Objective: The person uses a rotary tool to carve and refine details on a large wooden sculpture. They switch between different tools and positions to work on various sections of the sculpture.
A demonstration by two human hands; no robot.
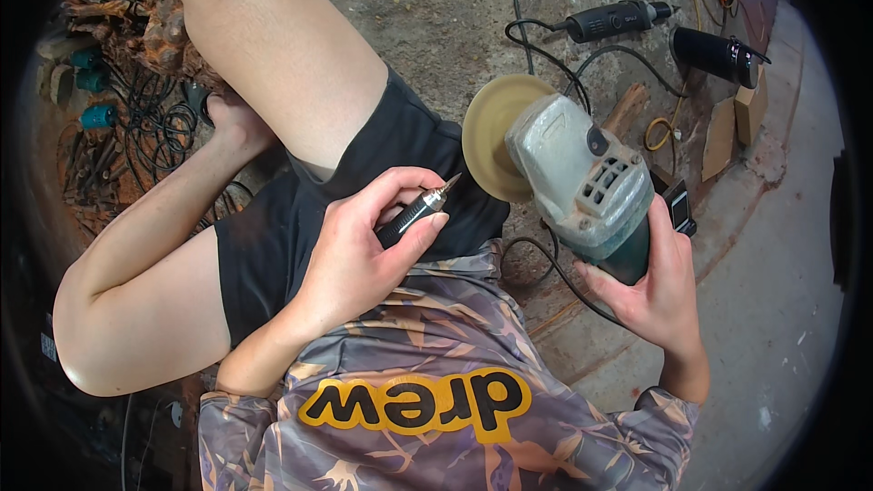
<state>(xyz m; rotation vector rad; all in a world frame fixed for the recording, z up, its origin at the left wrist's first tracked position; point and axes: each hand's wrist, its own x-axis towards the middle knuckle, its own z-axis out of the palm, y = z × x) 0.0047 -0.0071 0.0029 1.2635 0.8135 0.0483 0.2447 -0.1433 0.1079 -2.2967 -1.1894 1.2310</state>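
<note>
Left fingers: closed round the dark ribbed grip of a pen-style handpiece (406, 224); the left hand (353, 244) aims its pointed bit (449, 184) up and to the right, over the lap.
Right fingers: wrapped round the green body of an angle grinder (582, 173); the right hand (653, 302) holds it raised, right of the lap.
Bit and disc: near each other but apart; the tan disc (496, 138) faces the left hand. Whether it spins, I can't tell.
Progress: both tools are up and gripped, so I'd judge the setup done; contact is not made, and how finished the bit is I can't make out from here.
Shirt lettering: one big black word on yellow across the patterned shirt (400, 336), upside down from my side.
Rotary tool marks: small pale lettering on the black rotary tool (611, 22), lying on the concrete floor (436, 23).
Grinder label: none that I can read.
Far left: tangled cables (156, 132) beside rough brown wood (136, 14).
</note>
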